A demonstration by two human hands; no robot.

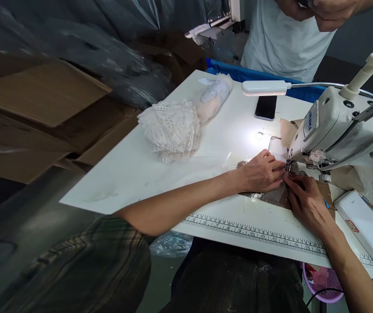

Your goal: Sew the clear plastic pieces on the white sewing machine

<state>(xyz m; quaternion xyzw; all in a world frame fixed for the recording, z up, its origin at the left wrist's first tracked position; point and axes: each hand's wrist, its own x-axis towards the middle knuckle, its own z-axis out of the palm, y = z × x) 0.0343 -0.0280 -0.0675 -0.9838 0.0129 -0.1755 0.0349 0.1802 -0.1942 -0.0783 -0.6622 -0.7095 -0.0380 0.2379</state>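
Observation:
At the white sewing machine [332,126], my left hand [262,172] lies over a piece of sheer white fabric [275,194], with fingers bent and pressed together on it beside the presser foot [288,165]. Just to the right, my right hand [307,199] pinches the edge of the same fabric, thumb and index finger close below the needle area. The fingertips of both hands nearly meet there. Much of the fabric is hidden under my hands, and the needle itself is too small to make out.
A white lace bundle [173,130] and a wrapped pale roll [215,98] lie on the table [124,174]. A phone [266,108] sits under the lamp [264,88]. A white device [364,224] lies at right. Cardboard boxes [39,95] stand left; a person [287,39] stands opposite.

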